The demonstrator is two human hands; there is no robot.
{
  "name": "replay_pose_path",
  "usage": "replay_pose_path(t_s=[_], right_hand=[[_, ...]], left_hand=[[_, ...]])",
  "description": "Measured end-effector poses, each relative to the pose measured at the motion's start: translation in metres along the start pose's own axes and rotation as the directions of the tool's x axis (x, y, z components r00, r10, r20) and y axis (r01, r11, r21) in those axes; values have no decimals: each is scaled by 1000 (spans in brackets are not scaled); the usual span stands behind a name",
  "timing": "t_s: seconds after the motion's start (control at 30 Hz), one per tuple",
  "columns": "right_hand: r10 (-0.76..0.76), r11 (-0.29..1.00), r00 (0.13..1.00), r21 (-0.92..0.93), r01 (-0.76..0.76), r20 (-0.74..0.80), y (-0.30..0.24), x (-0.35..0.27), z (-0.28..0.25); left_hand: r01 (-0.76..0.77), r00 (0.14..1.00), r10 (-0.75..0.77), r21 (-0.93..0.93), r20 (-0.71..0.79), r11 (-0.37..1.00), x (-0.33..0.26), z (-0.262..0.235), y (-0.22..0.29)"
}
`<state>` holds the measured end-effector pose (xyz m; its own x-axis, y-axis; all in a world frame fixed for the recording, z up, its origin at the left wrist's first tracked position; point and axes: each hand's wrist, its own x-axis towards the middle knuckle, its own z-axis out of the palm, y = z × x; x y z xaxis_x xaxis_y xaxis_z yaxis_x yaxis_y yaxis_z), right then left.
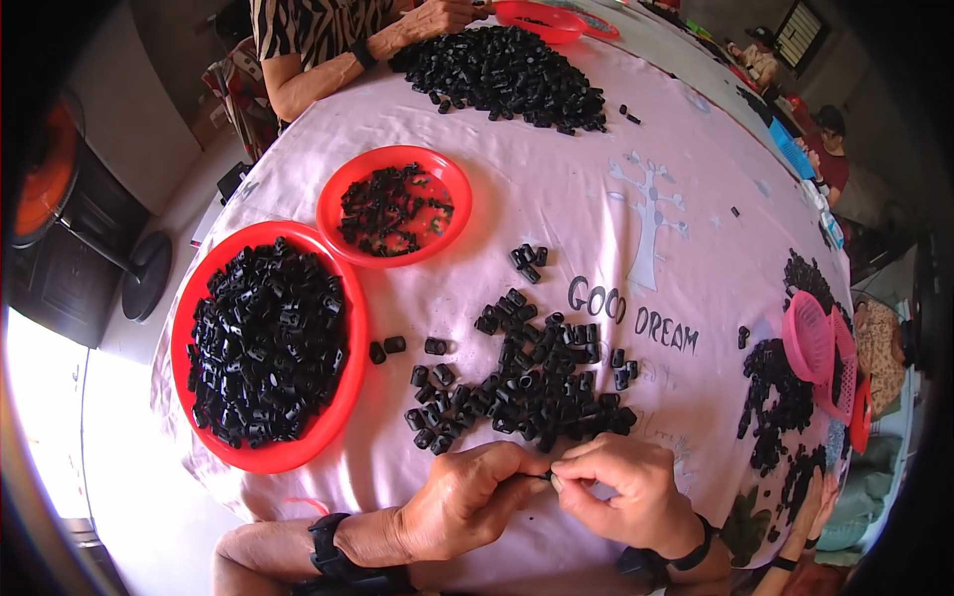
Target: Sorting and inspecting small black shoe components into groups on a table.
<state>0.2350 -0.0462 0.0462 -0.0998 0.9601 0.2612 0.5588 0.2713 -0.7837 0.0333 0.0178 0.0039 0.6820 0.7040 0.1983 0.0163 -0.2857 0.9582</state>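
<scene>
left hand (pixel 467 497): fingertips pinched together on a small black plastic piece (pixel 546 479), just below the loose pile (pixel 527 382)
right hand (pixel 621 492): thumb and forefinger closed on the same piece from the other side; the two grips meet at it
held piece: tiny, mostly hidden by the fingers, exact shape hard to tell; sits at the near edge of the worktop (pixel 596 179), right under the loose pile
handling guess: light, stiff moulded plastic, not fragile; smooth and small, so likely to slip or flick out of a pinch; best taken by its two flat sides with fingertip pads, one piece at a time
loose pile: scattered black clip-like pieces on the pink cloth, touching one another, spread thin at the edges
large red dish (pixel 260 452): left of the loose pile, heaped with the same black pieces
small red dish (pixel 338 194): up and left of the loose pile, holds smaller black bits, partly full
far heap (pixel 502 70): big mound well beyond the loose pile, another person's hand (pixel 437 18) resting at it
pink baskets (pixel 810 338): right of the loose pile, near the worktop rim, more black pieces around them
wrist straps: dark bands on both of the person's wrists
</scene>
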Motion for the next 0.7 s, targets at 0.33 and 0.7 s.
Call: replay_pose_path(t_s=[0.33,0.7], right_hand=[[17,1000,999,-21,-18,-52,6,-2,8],[184,981,983,56,-185,21,6,-3,-2]], left_hand=[[22,1000,-22,76,6,997,3,-1,4],[307,950,-298,-109,88,945,6,0,4]])
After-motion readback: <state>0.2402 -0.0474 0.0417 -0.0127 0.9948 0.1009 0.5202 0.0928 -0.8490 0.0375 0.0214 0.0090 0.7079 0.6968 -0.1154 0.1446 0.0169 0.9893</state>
